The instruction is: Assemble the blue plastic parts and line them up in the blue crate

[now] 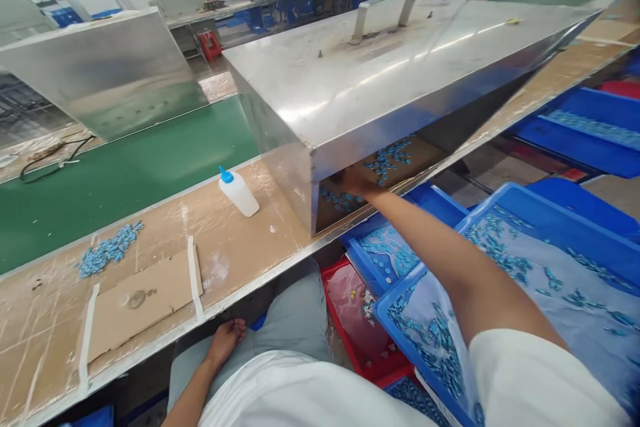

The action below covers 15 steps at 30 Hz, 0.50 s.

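My left hand [228,339] rests on my thigh with its fingers curled in, and nothing shows in it. My right arm reaches across to the right, and my right hand [359,183] is inside the open front of a metal hood [300,173]. Shadow darkens its fingers, so their grip cannot be made out. Around that hand, small blue pieces [387,159] lie spread on a brown board under the hood; more blue pieces [343,200] lie just below it.
On the bench [240,253] stand a white squeeze bottle [240,193] with a blue cap, a heap of blue pieces [110,250] and a taped cardboard sheet [150,300]. A green belt [150,160] runs behind. Blue trays [505,197] and a red tray [370,373] sit at my right.
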Each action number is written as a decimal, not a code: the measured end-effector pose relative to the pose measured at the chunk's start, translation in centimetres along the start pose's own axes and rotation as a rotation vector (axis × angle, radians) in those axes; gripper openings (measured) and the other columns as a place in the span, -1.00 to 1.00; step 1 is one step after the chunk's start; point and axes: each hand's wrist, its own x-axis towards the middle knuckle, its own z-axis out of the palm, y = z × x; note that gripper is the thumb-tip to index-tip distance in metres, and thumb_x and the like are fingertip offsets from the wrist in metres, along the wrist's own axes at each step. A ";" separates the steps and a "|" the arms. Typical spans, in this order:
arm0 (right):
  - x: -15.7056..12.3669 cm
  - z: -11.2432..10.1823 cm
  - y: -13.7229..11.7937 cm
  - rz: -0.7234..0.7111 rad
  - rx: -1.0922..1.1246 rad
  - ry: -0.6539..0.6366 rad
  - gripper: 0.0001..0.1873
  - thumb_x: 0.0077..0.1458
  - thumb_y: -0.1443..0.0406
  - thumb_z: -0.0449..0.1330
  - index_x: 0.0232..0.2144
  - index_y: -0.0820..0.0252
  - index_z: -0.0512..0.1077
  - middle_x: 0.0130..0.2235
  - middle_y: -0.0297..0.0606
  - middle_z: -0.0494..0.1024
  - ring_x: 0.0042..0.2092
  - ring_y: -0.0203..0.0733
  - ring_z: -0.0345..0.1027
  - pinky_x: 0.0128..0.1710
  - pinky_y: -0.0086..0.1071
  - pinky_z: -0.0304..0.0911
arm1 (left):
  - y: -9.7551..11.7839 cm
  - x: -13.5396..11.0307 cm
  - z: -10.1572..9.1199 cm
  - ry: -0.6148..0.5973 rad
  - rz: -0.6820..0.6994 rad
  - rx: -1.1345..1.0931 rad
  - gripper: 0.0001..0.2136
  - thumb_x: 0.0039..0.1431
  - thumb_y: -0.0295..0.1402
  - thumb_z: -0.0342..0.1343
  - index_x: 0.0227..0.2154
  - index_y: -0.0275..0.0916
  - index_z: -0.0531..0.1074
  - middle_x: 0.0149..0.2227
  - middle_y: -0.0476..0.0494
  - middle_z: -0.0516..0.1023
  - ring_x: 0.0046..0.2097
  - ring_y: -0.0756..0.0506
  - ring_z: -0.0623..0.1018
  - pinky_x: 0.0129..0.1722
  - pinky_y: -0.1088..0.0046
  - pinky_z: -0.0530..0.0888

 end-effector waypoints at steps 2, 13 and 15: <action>-0.3 -0.8 1.4 -0.003 0.060 -0.067 -0.74 0.32 0.25 0.19 -0.04 0.29 0.52 -0.02 -0.08 0.57 -0.01 -0.08 0.48 0.05 -0.28 0.35 | 0.0 -0.1 0.0 0.009 -0.008 -0.006 -0.85 0.12 -0.57 0.07 -0.46 -0.23 0.48 -0.43 -0.12 0.57 -0.38 -0.09 0.57 -0.30 0.45 0.51; -1.0 0.7 2.2 -0.101 0.251 -0.223 -0.24 -0.25 0.09 0.57 0.01 0.27 0.52 -0.13 -0.12 0.62 -0.09 0.02 0.53 -0.07 -0.31 0.38 | 0.2 -0.1 0.3 -0.008 -0.014 0.007 -0.78 0.15 -0.63 -0.04 -0.42 -0.26 0.45 -0.40 -0.12 0.56 -0.38 -0.04 0.56 -0.32 0.50 0.47; -0.3 1.4 2.0 -0.105 0.279 -0.206 -0.25 -0.22 0.10 0.56 0.01 0.33 0.52 -0.13 -0.08 0.62 -0.10 0.01 0.53 -0.07 -0.32 0.38 | 0.1 -0.3 0.3 0.000 -0.012 0.017 -0.79 0.15 -0.63 -0.04 -0.41 -0.27 0.45 -0.39 -0.13 0.56 -0.37 -0.05 0.56 -0.32 0.50 0.47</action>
